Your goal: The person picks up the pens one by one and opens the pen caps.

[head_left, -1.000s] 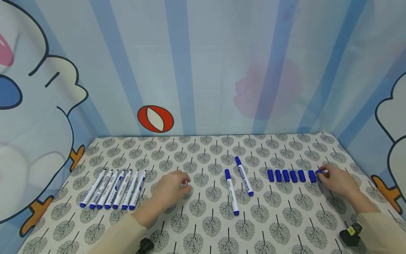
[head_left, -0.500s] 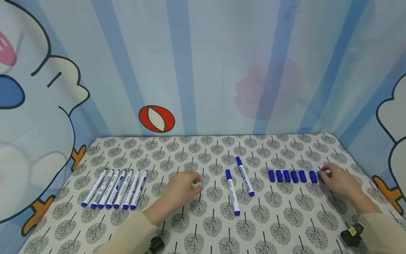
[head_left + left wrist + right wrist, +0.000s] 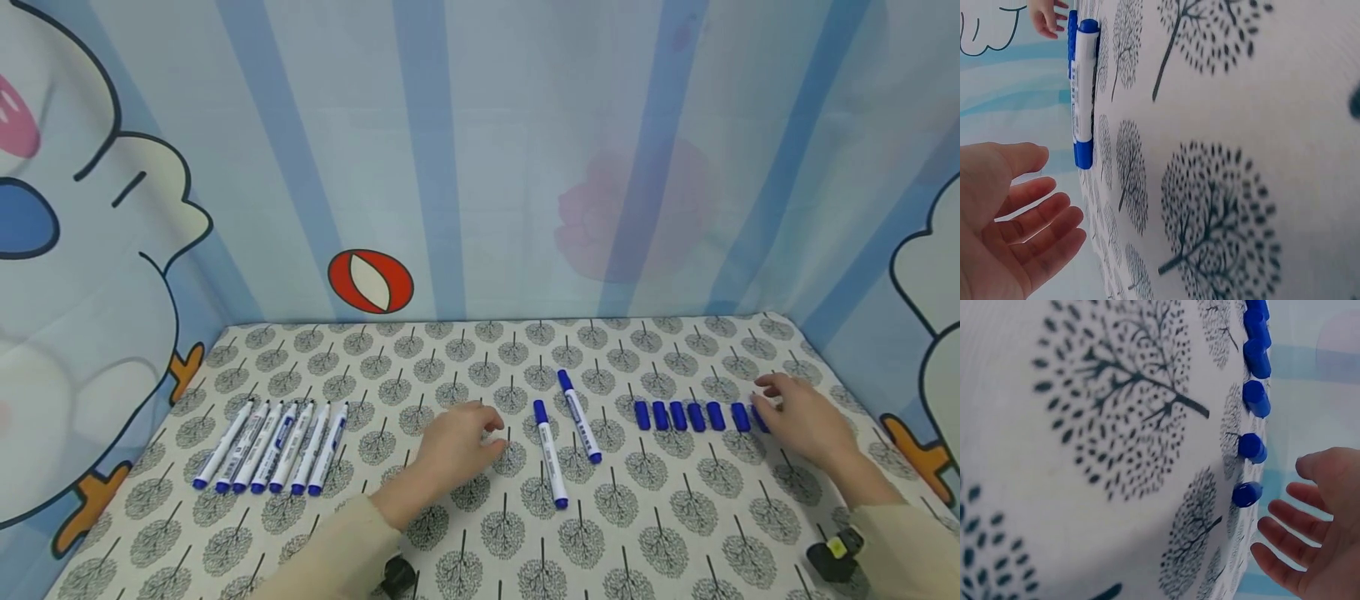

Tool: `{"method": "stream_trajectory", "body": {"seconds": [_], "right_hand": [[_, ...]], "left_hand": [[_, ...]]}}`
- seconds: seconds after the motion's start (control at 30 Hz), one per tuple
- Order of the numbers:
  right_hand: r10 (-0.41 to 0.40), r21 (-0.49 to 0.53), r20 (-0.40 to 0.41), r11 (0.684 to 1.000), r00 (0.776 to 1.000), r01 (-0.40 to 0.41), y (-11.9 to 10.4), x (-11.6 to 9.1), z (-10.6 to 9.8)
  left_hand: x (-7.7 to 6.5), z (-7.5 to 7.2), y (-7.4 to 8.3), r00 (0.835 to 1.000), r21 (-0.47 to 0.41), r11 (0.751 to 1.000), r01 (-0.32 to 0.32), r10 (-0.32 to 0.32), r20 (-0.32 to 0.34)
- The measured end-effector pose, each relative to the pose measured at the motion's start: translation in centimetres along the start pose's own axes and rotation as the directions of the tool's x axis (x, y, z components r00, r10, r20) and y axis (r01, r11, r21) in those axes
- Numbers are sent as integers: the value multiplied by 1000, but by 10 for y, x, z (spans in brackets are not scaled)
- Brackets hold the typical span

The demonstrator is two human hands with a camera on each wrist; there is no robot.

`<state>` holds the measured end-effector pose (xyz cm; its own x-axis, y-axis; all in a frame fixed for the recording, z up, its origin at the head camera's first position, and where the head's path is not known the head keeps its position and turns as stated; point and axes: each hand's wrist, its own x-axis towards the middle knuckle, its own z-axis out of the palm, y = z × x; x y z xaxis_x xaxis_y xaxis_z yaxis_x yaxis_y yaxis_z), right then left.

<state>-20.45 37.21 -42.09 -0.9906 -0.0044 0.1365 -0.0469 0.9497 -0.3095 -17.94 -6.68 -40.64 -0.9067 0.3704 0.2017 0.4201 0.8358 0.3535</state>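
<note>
My left hand (image 3: 461, 446) hovers over the cloth with loosely curved fingers, holding nothing. Just right of it lies a capped white marker (image 3: 551, 462) with a blue cap; in the left wrist view this marker (image 3: 1085, 87) is apart from the fingertips. A second capped marker (image 3: 579, 417) lies behind it, to the right. My right hand (image 3: 806, 421) is by the right end of a row of blue marker caps (image 3: 696, 417), partly hiding the end cap (image 3: 761, 418). In the right wrist view its fingers are spread, and the end cap (image 3: 1246, 494) stands free of them.
Several uncapped white markers (image 3: 270, 446) lie side by side on the left, black tips away from me. A cloth with a tree print (image 3: 502, 533) covers the table. A striped blue curtain (image 3: 487, 167) hangs behind the table, with cartoon figures at both sides.
My left hand has moved right across the cloth, closer to the capped markers. The right hand's fingers have parted and let go of the end cap, which now lies in the row.
</note>
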Motion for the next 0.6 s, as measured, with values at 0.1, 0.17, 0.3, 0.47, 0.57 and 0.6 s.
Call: {"method": "stream_trajectory", "body": {"seconds": [0.1,0.17,0.3,0.47,0.57,0.6], "right_hand": [[-44,1,6,999,999,44,-6,1,-3],[-71,1,-6,998,997,71,-11,1,-5],[-113,4,-35,994,993,113,-22,0,-10],[-190,9,-66,982,980,191,-35,0,-14],[-245,-3,-89,969,965,246,-43,0,-15],[-255,-7,-94,967,962,256,-46,0,-15]], "left_hand": [[1,2,4,1000,-20,1000,6,-6,25],[2,3,6,999,-20,1000,13,-12,38],[4,7,10,998,-21,999,41,-40,56],[6,11,14,995,-9,998,64,-63,83],[7,11,18,992,0,997,74,-74,99],[7,12,20,991,4,997,82,-82,106]]}}
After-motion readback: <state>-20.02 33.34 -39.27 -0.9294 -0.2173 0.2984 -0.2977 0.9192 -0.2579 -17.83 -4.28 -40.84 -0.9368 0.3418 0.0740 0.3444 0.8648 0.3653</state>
